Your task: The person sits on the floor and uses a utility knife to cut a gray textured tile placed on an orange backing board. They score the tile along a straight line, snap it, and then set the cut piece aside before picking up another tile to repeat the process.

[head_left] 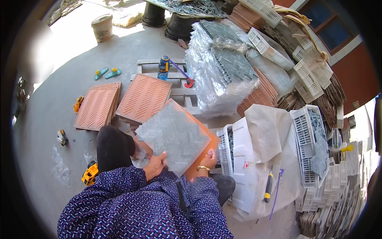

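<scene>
A grey mosaic tile sheet [175, 135] with a white mesh over its face lies tilted across my lap, above an orange board [207, 145] that shows along its right side. My left hand [156, 165] is closed on the sheet's lower left edge, thumb on top and the other fingers mostly hidden. Over the right part of the orange board is my right hand [209, 159], fingers curled together, with a gold bangle at the wrist. Whatever it holds, if anything, is too small to make out.
Ahead stand two stacks of slotted orange moulds [97, 105] [144, 97]. Behind them a blue bottle [163, 68] stands on a pallet [185, 92], beside plastic-wrapped tile sheets [223, 71]. Right of me are a white crate [240, 153], a black-and-yellow-handled tool [269, 187] and a basket of tile pieces [304, 133].
</scene>
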A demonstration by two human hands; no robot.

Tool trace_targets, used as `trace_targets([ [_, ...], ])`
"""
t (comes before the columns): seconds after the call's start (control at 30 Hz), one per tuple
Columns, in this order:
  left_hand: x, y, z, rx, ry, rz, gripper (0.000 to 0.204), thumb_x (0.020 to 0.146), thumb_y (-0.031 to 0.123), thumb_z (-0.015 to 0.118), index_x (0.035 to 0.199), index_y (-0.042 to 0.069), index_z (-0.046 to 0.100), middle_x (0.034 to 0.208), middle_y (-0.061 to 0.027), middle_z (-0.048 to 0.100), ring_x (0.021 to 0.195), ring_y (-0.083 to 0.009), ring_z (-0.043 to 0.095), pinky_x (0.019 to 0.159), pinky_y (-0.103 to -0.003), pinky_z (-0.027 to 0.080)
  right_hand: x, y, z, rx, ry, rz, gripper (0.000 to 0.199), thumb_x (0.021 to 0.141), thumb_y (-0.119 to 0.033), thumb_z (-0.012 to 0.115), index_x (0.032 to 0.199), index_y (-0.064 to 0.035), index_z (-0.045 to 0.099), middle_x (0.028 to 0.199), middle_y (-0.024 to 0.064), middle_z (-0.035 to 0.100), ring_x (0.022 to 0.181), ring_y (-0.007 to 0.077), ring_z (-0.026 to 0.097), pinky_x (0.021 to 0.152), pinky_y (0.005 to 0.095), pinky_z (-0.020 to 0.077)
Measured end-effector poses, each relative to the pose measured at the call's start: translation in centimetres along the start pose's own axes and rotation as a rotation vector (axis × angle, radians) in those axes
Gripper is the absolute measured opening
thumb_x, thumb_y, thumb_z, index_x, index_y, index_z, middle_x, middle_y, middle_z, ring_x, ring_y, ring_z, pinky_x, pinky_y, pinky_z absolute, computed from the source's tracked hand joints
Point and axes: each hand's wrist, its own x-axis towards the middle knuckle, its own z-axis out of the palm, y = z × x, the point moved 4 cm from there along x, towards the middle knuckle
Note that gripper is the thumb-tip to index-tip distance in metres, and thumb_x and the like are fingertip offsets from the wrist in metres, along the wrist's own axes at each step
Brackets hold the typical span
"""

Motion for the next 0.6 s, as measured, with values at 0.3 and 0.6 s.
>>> trace_targets([
  [0.3,1.4,-3.3,-1.2,-0.203,0.146,-0.172,0.012,0.086,0.015,0.050,0.088,0.004,0.050,0.068,-0.0037,0.048,0.050,-0.0140,0.036,0.044,-0.026,0.031,0.0,-4.5,-6.6,0.385,0.002,0.183,0.026,0.085,-0.013,0.043,0.104,0.0033,0.052,0.089,0.0107,0.059,0.077,0.0161,0.058,0.065,0.0241,0.0470],
  [0.6,1.5,-1.3,-2.4,0.059,0.066,-0.114,0.017,0.088,0.022,0.044,0.088,0.006,0.049,0.063,-0.0018,0.046,0.047,-0.0123,0.034,0.048,-0.030,0.035,-2.5,-14.5,-20.6,-0.311,0.364,-0.426,0.020,0.082,-0.008,0.048,0.096,0.0042,0.056,0.086,0.0131,0.061,0.073,0.0197,0.058,0.064,0.0270,0.0473],
])
